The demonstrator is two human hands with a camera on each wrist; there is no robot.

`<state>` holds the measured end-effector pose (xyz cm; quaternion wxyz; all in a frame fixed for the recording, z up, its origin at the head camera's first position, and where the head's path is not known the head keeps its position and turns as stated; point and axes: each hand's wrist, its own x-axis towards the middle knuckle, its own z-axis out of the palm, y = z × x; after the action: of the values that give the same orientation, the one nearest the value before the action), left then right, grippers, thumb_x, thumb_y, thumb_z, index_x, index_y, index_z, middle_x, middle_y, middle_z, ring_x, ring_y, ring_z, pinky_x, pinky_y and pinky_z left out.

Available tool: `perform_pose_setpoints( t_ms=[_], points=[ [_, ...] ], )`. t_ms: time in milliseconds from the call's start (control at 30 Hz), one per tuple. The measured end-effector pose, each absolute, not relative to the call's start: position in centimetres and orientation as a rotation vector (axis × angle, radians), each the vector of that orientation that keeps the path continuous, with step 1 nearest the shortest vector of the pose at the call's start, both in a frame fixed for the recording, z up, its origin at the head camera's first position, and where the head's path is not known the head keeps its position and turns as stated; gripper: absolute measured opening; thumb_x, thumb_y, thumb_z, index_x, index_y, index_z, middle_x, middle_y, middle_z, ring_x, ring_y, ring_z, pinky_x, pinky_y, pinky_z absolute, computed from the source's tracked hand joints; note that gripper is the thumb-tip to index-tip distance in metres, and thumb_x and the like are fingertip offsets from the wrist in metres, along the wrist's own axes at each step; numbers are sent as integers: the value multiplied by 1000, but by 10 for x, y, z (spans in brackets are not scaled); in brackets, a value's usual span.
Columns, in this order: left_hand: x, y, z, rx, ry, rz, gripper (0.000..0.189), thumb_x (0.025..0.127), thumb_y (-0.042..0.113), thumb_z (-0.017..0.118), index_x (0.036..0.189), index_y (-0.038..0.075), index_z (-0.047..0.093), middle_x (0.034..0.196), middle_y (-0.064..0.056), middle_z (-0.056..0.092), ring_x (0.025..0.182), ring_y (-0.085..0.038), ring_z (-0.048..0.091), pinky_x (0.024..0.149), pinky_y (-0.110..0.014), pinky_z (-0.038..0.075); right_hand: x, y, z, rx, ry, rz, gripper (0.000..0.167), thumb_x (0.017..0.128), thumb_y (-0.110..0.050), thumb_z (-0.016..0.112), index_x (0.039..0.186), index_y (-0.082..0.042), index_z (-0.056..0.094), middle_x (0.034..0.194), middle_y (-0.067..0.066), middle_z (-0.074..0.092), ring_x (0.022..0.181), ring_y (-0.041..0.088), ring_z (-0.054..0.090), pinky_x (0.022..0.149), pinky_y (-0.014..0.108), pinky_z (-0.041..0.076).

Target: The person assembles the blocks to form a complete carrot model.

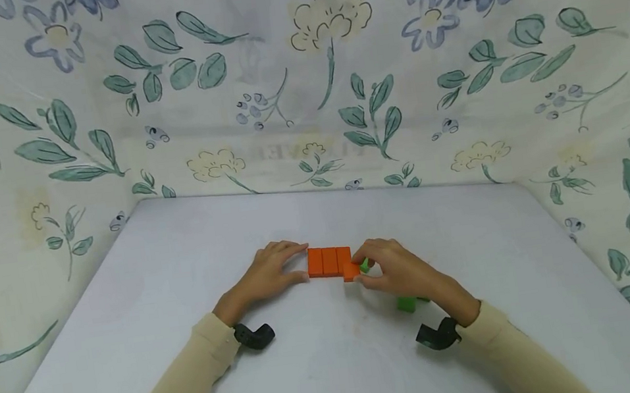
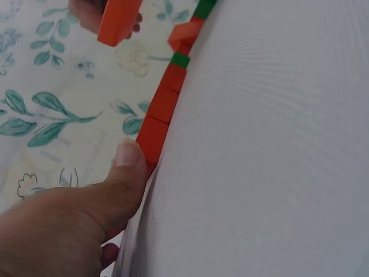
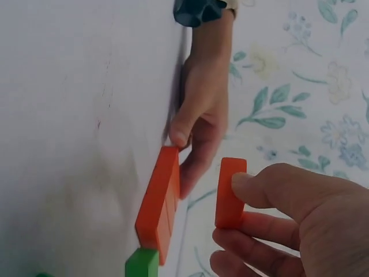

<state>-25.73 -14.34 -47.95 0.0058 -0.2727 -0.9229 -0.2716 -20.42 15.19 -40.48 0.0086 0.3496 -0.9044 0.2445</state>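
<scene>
A row of orange blocks (image 1: 329,261) lies side by side on the white table. At its left end, my left hand (image 1: 268,270) touches the row with thumb and forefinger; the left wrist view shows the thumb (image 2: 130,156) against the end block. Above the row's right end, my right hand (image 1: 396,269) pinches another orange block (image 3: 230,193) between thumb and fingers, apart from the row. A green block (image 3: 142,263) sits by the row's right end. Past it, in the left wrist view, lies one more orange piece (image 2: 184,36), its shape partly hidden.
Another green block (image 1: 406,304) lies under the right wrist, with more green partly covered beside it. Floral cloth (image 1: 278,95) hangs around the table (image 1: 315,376) at the back and sides. Each wrist wears a dark curved mount (image 1: 256,337).
</scene>
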Motion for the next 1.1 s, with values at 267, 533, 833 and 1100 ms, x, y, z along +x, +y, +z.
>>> perform_pose_setpoints(
  t_ms=[267, 533, 833, 1100],
  points=[
    [-256, -145, -477, -828, -2893, -957, 58, 89, 42, 74, 141, 23, 57, 144, -2, 56, 137, -26, 45, 104, -49, 34, -208, 131, -410, 1103, -2832, 634, 26, 88, -20, 76, 109, -6, 69, 101, 5, 68, 88, 23, 65, 81, 31, 55],
    [-254, -145, -476, -826, -2896, -957, 57, 90, 41, 73, 142, 24, 57, 144, -4, 56, 138, -27, 44, 106, -51, 33, -213, 122, -427, 1136, -2788, 602, 28, 87, -23, 78, 109, -7, 68, 103, 3, 71, 94, 17, 66, 85, 33, 54],
    [-255, -146, -476, -853, -2881, -935, 56, 90, 42, 72, 141, 24, 57, 144, -4, 56, 137, -28, 45, 106, -52, 33, -213, 113, -432, 1116, -2767, 533, 30, 87, -28, 78, 108, -9, 70, 103, 3, 68, 88, 14, 63, 80, 30, 53],
    [-255, -146, -477, -850, -2879, -942, 55, 90, 45, 71, 140, 25, 58, 143, -3, 56, 136, -28, 45, 105, -51, 34, -213, 108, -438, 1097, -2735, 472, 30, 86, -32, 79, 106, -12, 71, 102, 1, 67, 88, 14, 61, 79, 30, 49]
  ],
)
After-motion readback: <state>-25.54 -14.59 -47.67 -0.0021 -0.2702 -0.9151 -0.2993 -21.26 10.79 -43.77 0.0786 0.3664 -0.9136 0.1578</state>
